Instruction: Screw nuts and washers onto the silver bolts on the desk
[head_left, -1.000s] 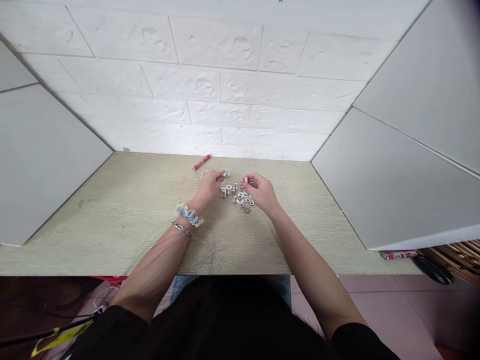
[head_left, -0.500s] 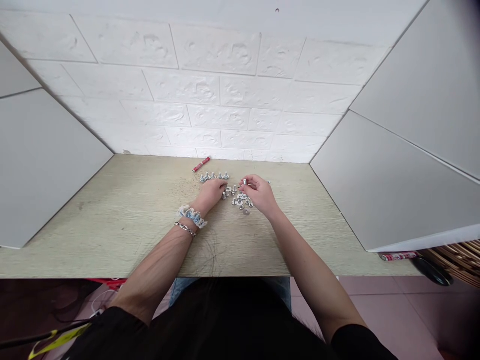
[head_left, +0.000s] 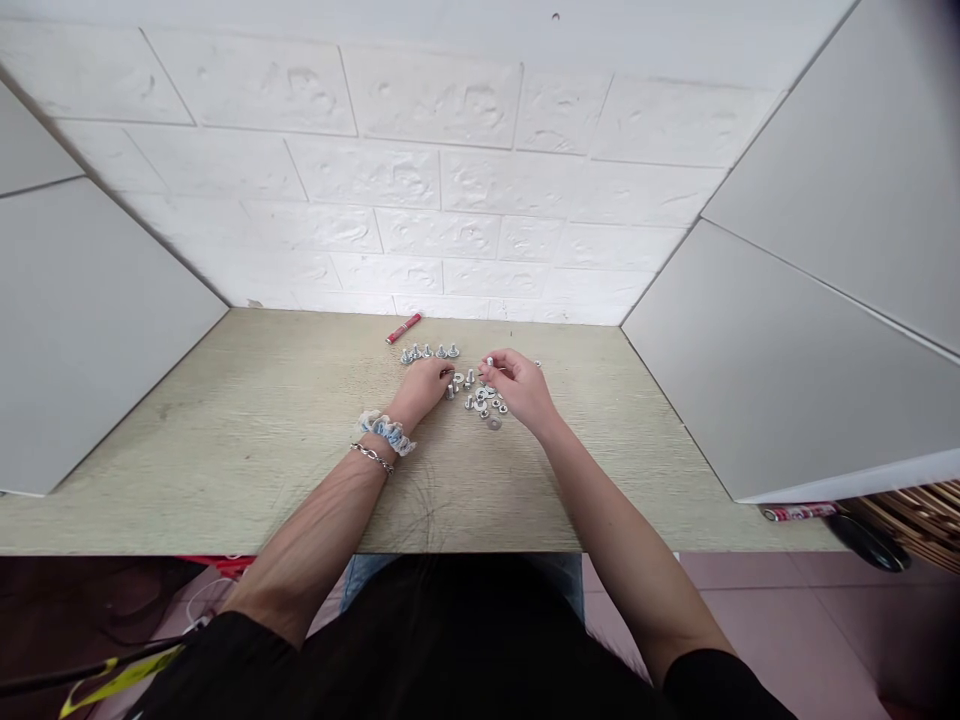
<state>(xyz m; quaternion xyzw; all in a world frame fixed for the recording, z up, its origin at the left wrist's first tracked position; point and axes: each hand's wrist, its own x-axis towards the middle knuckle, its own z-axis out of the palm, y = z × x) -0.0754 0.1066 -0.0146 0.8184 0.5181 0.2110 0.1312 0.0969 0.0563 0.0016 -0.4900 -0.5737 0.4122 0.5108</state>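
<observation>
Between the thumb and fingers of my right hand (head_left: 520, 388) a silver bolt (head_left: 490, 363) stands upright, its shank end showing. My left hand (head_left: 423, 388) rests low over the table with its fingers curled and pressed together; what is in them, if anything, is hidden. Loose bolts (head_left: 470, 378), nuts (head_left: 496, 403) and flat washers (head_left: 493, 424) lie in a pile between and just below my hands. Behind my left hand, several bolts with washers (head_left: 441, 351) stand in a row with their shanks up.
A red tube-shaped stick (head_left: 403, 328) lies behind the row of bolts on the wooden table (head_left: 225, 430). A white brick-patterned wall (head_left: 450, 180) closes the back, and grey panels (head_left: 825, 330) flank both sides. A wicker basket (head_left: 919, 515) is at the right edge.
Almost nothing differs. Both hands keep their places, with the bolt still in the right fingers; the whole view has shifted very slightly.
</observation>
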